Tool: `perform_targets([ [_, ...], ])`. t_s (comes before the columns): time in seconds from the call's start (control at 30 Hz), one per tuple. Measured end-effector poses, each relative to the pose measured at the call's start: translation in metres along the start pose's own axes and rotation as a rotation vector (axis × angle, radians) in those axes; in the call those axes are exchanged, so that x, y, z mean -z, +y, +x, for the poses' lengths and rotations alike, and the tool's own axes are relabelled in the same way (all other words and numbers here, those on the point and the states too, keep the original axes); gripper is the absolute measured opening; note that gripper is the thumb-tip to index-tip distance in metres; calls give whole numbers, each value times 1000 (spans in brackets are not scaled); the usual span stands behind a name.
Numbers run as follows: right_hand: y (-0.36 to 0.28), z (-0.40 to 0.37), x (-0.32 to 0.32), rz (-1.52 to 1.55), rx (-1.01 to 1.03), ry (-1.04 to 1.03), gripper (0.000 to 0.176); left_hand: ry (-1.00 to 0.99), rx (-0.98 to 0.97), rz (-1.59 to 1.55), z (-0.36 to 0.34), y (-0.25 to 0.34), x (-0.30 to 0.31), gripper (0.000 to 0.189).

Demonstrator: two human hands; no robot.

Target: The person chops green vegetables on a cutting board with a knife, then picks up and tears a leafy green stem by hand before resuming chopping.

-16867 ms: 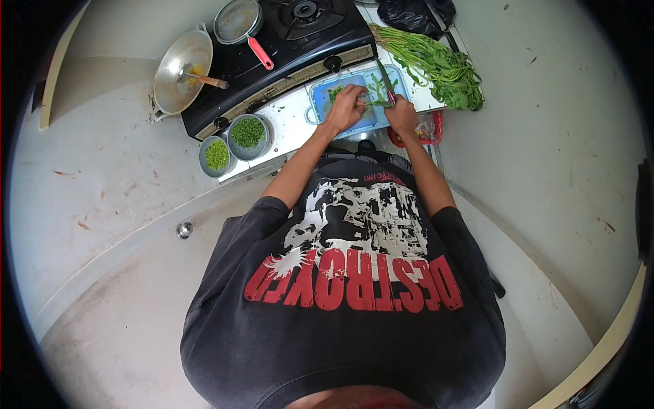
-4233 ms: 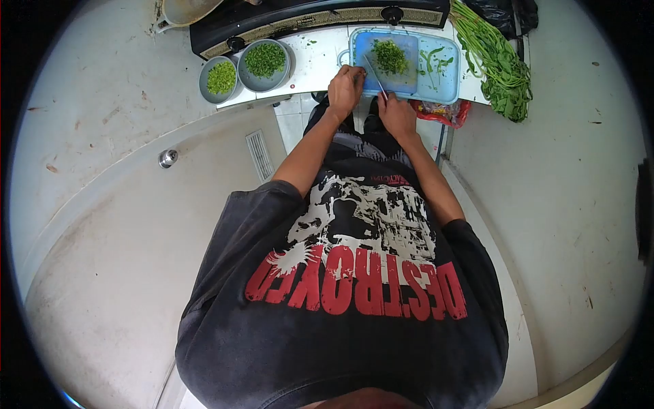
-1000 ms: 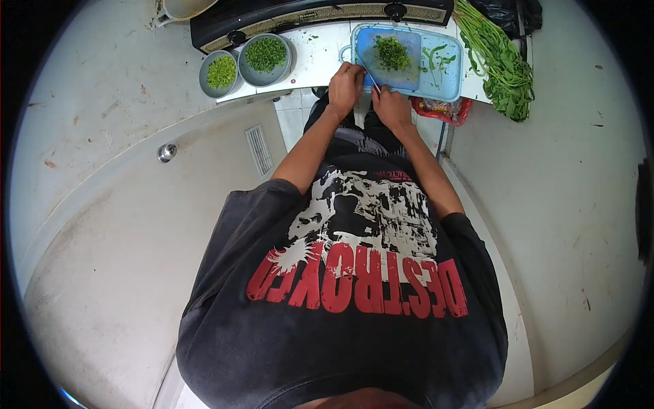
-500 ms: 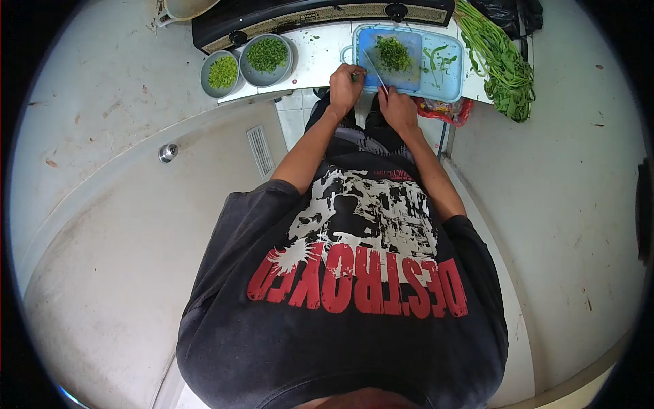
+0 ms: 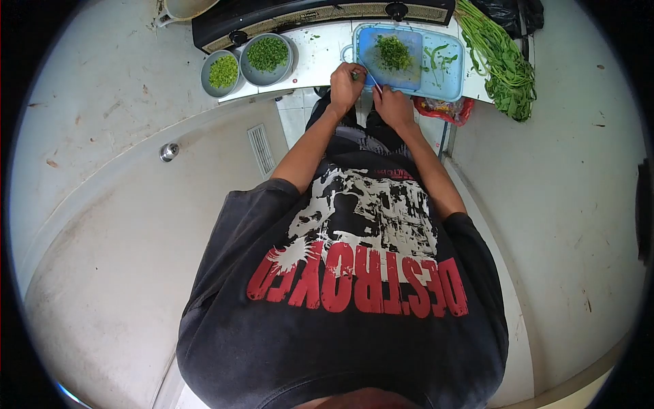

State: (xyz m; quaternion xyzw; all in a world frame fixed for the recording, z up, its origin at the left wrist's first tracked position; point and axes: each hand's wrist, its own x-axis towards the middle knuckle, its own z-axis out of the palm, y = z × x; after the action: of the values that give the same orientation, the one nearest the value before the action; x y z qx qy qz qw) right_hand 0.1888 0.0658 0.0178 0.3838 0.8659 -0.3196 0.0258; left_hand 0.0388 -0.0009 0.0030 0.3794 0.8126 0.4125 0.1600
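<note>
As the tray [image 5: 451,83] is taken for landmark, the other things are placed about it on the white bench [image 5: 315,56]. The blue board [image 5: 413,73] lies within its left part and bears a heap of chopped greens [image 5: 393,51]; loose sprigs [image 5: 439,58] lie in its right part. At the tray's near left corner, the right hand [image 5: 393,107] is closed round the handle of the knife [image 5: 372,77], the blade slanting away and leftward towards the left hand [image 5: 345,88]. The left hand, at the same corner, has its fingers curled; a small green bit shows by them, but whether it is gripped cannot be told. Left of the tray stand two grey bowls, upright and side by side: the large bowl [image 5: 289,63], nearer the tray, with dark green pieces, and the small bowl [image 5: 205,83], with paler ones. Right of the tray lies the leafy bunch [image 5: 503,78], a black bag [image 5: 523,15] beside its far part. Behind the tray is the stove [image 5: 272,26]. Below the tray's near right edge, a red basket [image 5: 464,111] is partly visible.
</note>
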Motion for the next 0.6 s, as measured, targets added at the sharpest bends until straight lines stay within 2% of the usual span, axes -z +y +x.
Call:
perform_targets([
  [0.4,10,-10,7,-33,10,1,43,-8,88,-30,0,2,0,9],
  [0.6,12,-10,8,-38,-26,2,43,8,11,21,-3,-1,-3,9],
])
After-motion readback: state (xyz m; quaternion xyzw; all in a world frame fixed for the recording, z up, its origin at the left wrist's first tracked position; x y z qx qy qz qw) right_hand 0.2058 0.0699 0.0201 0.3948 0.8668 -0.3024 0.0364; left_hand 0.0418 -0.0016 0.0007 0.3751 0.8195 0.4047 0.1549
